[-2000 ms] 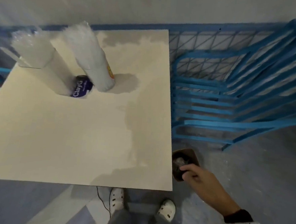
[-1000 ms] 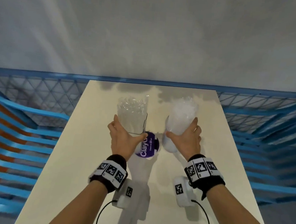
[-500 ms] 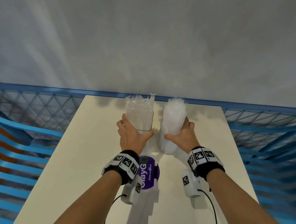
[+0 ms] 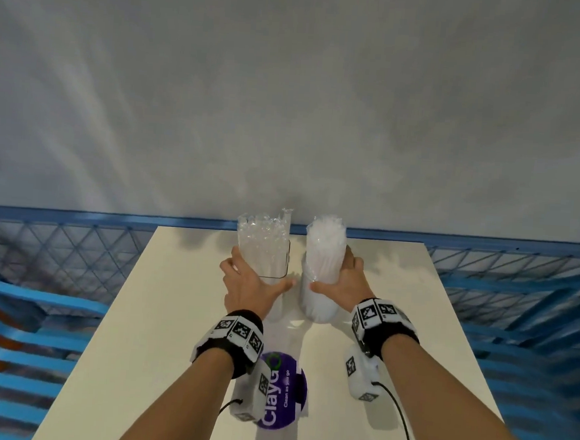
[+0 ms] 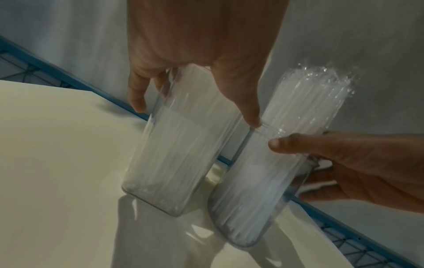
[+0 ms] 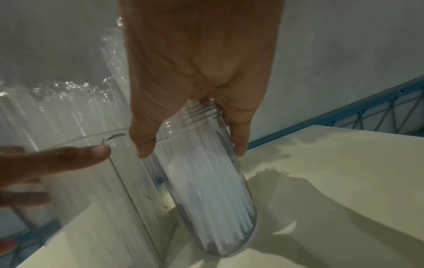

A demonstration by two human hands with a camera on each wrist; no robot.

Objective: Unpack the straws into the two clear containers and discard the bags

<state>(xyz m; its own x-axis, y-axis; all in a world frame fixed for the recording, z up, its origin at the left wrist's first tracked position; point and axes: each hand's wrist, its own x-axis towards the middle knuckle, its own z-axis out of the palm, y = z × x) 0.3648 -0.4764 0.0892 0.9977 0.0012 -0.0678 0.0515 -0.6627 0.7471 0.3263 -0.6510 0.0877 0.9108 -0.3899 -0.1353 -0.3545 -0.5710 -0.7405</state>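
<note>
Two clear containers full of straws stand side by side near the far edge of the cream table (image 4: 172,314). My left hand (image 4: 255,281) grips the square container (image 4: 265,256), which holds clear straws (image 4: 264,228). My right hand (image 4: 334,278) grips the round container (image 4: 319,301), packed with white straws (image 4: 325,236). In the left wrist view my left hand (image 5: 195,108) wraps the square container (image 5: 174,154) from above, with the round container (image 5: 257,190) beside it. In the right wrist view my right hand (image 6: 191,145) clasps the round container (image 6: 213,199). No bags are in view.
A round purple "Clayg" pack (image 4: 283,394) lies on the table under my left wrist. A grey wall (image 4: 290,99) rises right behind the table. Blue railing mesh (image 4: 56,248) and blue slatted chairs (image 4: 529,357) flank the table on both sides.
Two seconds ago my right hand reached down to a brown bin on the floor. Since then both hands gripped the containers and slid them away toward the table's far edge.
</note>
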